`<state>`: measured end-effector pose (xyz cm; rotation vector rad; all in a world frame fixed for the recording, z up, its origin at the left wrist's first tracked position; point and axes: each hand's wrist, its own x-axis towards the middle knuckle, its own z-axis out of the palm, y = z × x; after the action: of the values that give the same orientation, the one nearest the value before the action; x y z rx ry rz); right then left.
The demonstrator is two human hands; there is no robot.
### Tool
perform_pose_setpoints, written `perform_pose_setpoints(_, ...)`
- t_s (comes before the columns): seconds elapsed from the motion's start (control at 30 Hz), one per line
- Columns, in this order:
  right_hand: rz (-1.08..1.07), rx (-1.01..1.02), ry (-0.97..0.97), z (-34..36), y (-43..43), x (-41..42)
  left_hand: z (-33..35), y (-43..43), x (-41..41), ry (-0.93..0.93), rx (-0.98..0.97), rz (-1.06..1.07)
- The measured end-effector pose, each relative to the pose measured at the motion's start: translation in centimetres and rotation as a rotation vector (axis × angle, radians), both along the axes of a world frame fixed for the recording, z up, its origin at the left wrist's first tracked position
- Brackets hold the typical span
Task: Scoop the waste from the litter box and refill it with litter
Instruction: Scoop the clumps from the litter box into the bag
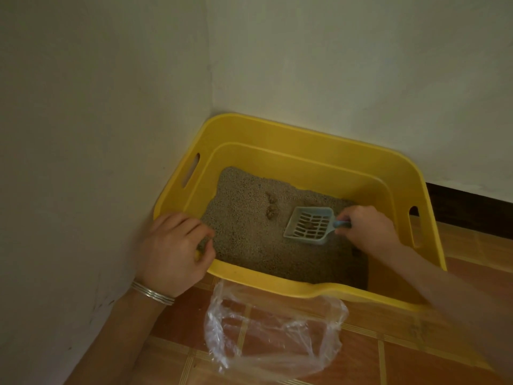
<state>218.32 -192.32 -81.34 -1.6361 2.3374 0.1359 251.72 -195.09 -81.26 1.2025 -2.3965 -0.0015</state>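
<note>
Litter box (305, 134) partly scooped: right hand (366, 229) grips the scoop (298, 232) carrying one clump (312, 225), left hand (175, 251) clasps the rim; two clumps (270, 207) left, bag (274, 329) looks empty, no refill yet.

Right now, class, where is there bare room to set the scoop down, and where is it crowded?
Free: tiled floor right of the plastic bag, below the litter box front rim; bare litter between the left hand and the scoop. Crowded: around the waste clumps beside the scoop.

Pale walls (97, 79); orange tiled floor (402, 357)
</note>
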Motion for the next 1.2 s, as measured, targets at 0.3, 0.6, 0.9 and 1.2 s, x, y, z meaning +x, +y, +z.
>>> perform_pose_setpoints(0.3, 0.028, -0.026, -0.053, -1.7, -3.6, 3.3, 0.2, 0.0, 0.0, 0.002, 0.01, 0.0)
perform_pose_setpoints(0.6, 0.037, -0.102, -0.184, -3.2, -7.1, 5.5, 0.4, 0.2, -0.3, 0.016, 0.04, 0.012)
perform_pose_setpoints(0.9, -0.062, -0.18, -0.351, -4.8, -9.5, 7.6, 0.5, 0.1, -0.3, 0.028, 0.058, -0.004)
perform_pose_setpoints(1.2, -0.047, -0.326, -0.503, -4.5, -8.6, 6.3, 0.2, 0.1, -0.2, 0.016, 0.06, 0.016)
